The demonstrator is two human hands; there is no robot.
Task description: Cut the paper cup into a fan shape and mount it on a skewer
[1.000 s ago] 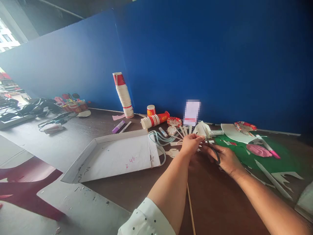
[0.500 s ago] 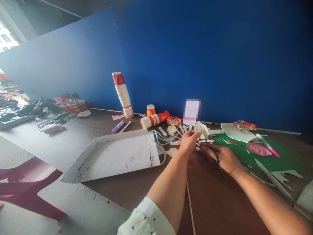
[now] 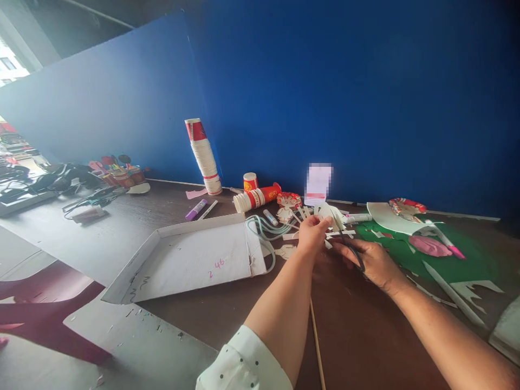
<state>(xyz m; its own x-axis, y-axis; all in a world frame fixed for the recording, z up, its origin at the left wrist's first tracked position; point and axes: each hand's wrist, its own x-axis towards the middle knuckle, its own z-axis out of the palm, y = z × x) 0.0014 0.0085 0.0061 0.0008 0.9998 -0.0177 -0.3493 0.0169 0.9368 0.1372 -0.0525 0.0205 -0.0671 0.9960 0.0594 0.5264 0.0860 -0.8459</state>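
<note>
Between its thumb and fingers, my left hand [image 3: 313,234] pinches a white paper piece [image 3: 324,212], whose left edge is cut into several strips. My right hand [image 3: 371,261] is closed round the dark handles of a pair of scissors [image 3: 338,223]. The blades point up and away, right against the paper; whether they are apart I cannot tell. Small white paper strips [image 3: 341,234] lie under and beside both hands. Behind my left hand lies a cut paper shape with a red fringed rim [image 3: 288,200].
A shallow white cardboard tray [image 3: 190,254] lies to the left. Toward the blue partition [image 3: 325,81] are a tall paper cup stack [image 3: 203,157], a toppled stack [image 3: 260,198] and a glue stick [image 3: 270,218]. Paper scraps and a pink object [image 3: 429,246] lie on green at right. A thin stick [image 3: 316,346] lies in front.
The white paper in my left hand has turned and shifted slightly left, with its strips fanned differently against the scissors. My right hand has barely moved.
</note>
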